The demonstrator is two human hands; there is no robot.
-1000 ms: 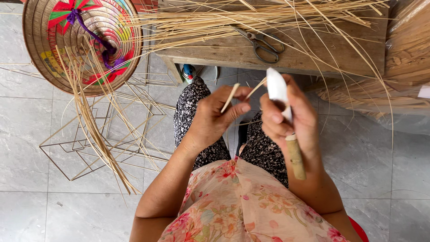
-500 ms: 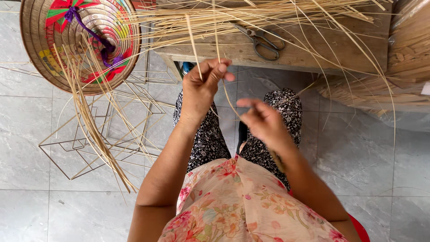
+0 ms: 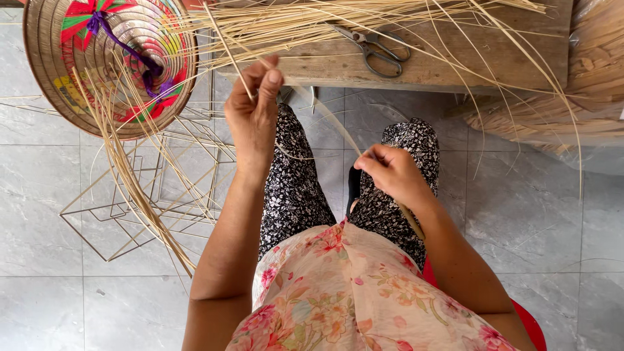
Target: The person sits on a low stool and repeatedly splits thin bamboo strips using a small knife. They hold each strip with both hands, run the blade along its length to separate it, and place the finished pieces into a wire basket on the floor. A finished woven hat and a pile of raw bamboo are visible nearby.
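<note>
My left hand (image 3: 255,114) is raised in front of the wooden bench (image 3: 455,62) and pinches a thin bamboo strip (image 3: 227,42) that points up and left. The strip curves down across my lap to my right hand (image 3: 390,174), which is closed on its other end above my right knee. A wooden knife handle (image 3: 411,222) sticks out from under that hand along the wrist; the blade is hidden. I sit with black-and-white patterned trousers (image 3: 296,188) under both hands.
Scissors (image 3: 378,49) lie on the bench among a loose bundle of bamboo strips (image 3: 312,23). A conical hat with coloured lining (image 3: 107,62) lies at the top left, over wire frames (image 3: 149,201) on the grey tiled floor. A straw-coloured woven mass (image 3: 585,84) sits at the right.
The knife with the pale blade, held up a second ago, is now tucked under my right hand. My left hand has risen and moved left, drawing the strip out long between both hands.
</note>
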